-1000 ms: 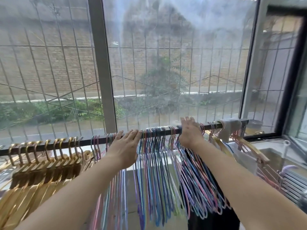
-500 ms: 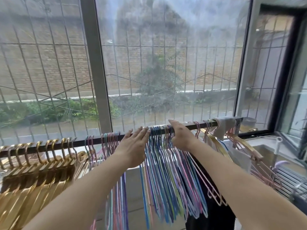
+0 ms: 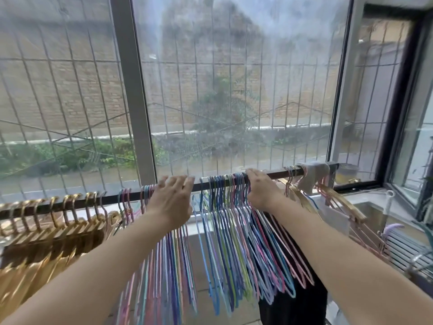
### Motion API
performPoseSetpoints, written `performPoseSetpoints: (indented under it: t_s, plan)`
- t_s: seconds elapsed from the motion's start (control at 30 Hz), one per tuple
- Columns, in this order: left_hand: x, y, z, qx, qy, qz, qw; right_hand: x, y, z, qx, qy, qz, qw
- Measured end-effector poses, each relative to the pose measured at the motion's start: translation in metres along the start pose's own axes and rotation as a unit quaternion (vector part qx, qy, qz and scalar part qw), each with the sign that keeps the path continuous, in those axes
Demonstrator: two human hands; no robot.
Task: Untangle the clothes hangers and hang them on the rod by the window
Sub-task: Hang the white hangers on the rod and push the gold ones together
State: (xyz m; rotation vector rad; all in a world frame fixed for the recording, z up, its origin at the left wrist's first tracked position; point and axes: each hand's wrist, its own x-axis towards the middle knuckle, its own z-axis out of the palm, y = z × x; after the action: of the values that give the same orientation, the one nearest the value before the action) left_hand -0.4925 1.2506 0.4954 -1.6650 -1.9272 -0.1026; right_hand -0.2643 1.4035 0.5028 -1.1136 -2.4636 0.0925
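My left hand (image 3: 169,202) is raised at the dark rod (image 3: 276,172) with its fingers straight and slightly spread, the tips level with the rod and gripping nothing; it covers the hooks of one bunch of coloured wire hangers (image 3: 164,273) that hangs below it. My right hand (image 3: 260,190) lies on the rod farther toward its right end, fingers curved over the top of the bar against the hooks of a second, thicker bunch of coloured wire hangers (image 3: 236,249); whether those fingers actually pinch a hook I cannot tell. A short bare stretch of rod shows between my two hands. Toward the rod's left end hangs a tight row of gold hangers (image 3: 54,231), with a few thin coloured hooks between them and my left hand. At the rod's right end a pale cloth (image 3: 312,173) is draped over it, with pink and gold hangers (image 3: 337,202) tilting down beside the cloth. Behind the rod stands the window (image 3: 234,90) with its metal grille.
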Motion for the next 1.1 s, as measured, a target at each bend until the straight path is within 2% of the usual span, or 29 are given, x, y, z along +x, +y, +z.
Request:
performPoseSetpoints:
  t_s: [0.13, 0.3, 0.43, 0.53, 0.63, 0.8, 0.93, 1.0, 1.1]
  plan:
    - [0.022, 0.027, -0.001, -0.030, -0.041, 0.040, 0.998, 0.013, -0.009, -0.004, -0.022, 0.039, -0.037, 0.998]
    - [0.036, 0.049, 0.002, -0.016, -0.094, 0.067, 0.993, 0.020, -0.008, 0.013, -0.138, -0.049, -0.082, 0.986]
    - [0.023, 0.033, -0.005, 0.054, -0.048, 0.072, 0.995, 0.013, 0.003, 0.010, -0.156, -0.055, -0.078, 0.983]
    - [0.022, 0.029, -0.010, 0.058, -0.017, 0.045, 0.997, 0.015, 0.005, 0.005, -0.153, -0.065, -0.055, 0.985]
    - [0.034, 0.046, -0.013, 0.004, -0.051, 0.043, 0.998, 0.016, 0.002, 0.004, -0.146, -0.067, -0.043, 0.986]
    - [0.053, 0.076, -0.009, -0.021, -0.104, 0.067, 0.992, 0.016, 0.018, 0.000, -0.190, -0.043, -0.043, 0.980]
    - [0.040, 0.057, -0.008, -0.003, -0.082, 0.059, 0.995, 0.015, 0.036, -0.008, -0.175, -0.071, -0.004, 0.982]
    - [0.026, 0.037, -0.006, -0.012, -0.067, 0.029, 0.997, 0.013, 0.029, -0.008, -0.147, -0.075, 0.007, 0.986]
    - [-0.003, 0.006, 0.001, -0.047, -0.070, -0.109, 0.990, 0.004, -0.001, 0.003, -0.115, -0.047, -0.054, 0.991]
